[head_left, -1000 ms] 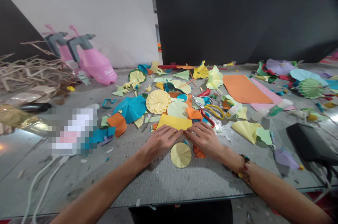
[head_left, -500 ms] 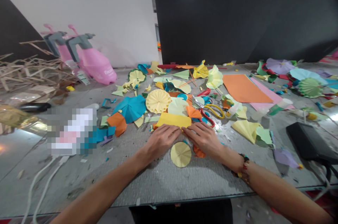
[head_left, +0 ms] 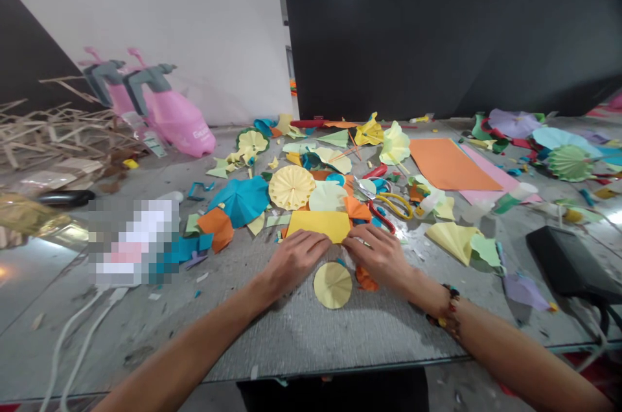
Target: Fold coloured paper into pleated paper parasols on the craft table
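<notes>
Worktable (head_left: 291, 341) strewn with paper scraps (head_left: 218, 228). Left hand (head_left: 294, 263) and right hand (head_left: 374, 256) lie palm-down, just apart, fingers on the near edge of a yellow paper sheet (head_left: 318, 226), which sits flat on the table. Can't tell if pinching. Red-and-yellow scissors (head_left: 376, 216) just beyond right hand. Pale yellow paper disc (head_left: 333, 285) between wrists.

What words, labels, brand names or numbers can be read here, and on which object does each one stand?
White lettering on the side of the pink scooter: too blurred to read.
Pixelated patch on the left of the table: nothing readable.
Yellow paper: no visible writing.
No other readable text shows.
</notes>
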Available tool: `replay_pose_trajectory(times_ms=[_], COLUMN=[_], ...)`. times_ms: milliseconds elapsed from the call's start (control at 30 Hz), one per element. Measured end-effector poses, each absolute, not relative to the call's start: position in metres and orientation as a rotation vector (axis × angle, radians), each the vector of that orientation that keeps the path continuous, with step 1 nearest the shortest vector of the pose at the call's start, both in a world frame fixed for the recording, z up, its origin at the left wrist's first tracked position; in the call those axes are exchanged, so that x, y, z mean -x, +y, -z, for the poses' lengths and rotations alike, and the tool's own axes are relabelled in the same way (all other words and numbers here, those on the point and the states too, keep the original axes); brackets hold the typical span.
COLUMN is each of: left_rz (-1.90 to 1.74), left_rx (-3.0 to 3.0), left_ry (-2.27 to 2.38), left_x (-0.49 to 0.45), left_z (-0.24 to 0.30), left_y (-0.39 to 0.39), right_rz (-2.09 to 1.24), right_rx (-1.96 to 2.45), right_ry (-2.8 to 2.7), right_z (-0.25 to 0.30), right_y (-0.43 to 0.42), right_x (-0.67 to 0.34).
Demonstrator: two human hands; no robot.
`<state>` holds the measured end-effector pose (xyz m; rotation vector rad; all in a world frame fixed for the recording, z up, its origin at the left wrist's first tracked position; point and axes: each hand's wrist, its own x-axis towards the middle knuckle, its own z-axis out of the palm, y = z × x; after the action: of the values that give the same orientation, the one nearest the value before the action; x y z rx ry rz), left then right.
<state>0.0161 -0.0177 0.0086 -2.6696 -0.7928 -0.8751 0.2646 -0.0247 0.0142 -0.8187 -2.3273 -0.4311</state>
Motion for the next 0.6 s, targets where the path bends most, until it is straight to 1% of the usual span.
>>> replay_pose_trajectory(times_ms=[167, 600], left_rz=[0.864, 0.818], left_rx=[2.669, 2.695], left_ry=[-0.790, -0.810], left_x=[-0.0153, -0.0123], left_z=[-0.0091, -0.0113], left_y=[-0.0177, -0.0192], right_rz=[0.360, 0.391], right_rx=[0.809, 0.813], right_ry=[-2.329, -2.279], right_z=[-0.0116, -0.0137], right_y=[-0.0247, -0.0242], right_x=[-0.2658, -0.2675])
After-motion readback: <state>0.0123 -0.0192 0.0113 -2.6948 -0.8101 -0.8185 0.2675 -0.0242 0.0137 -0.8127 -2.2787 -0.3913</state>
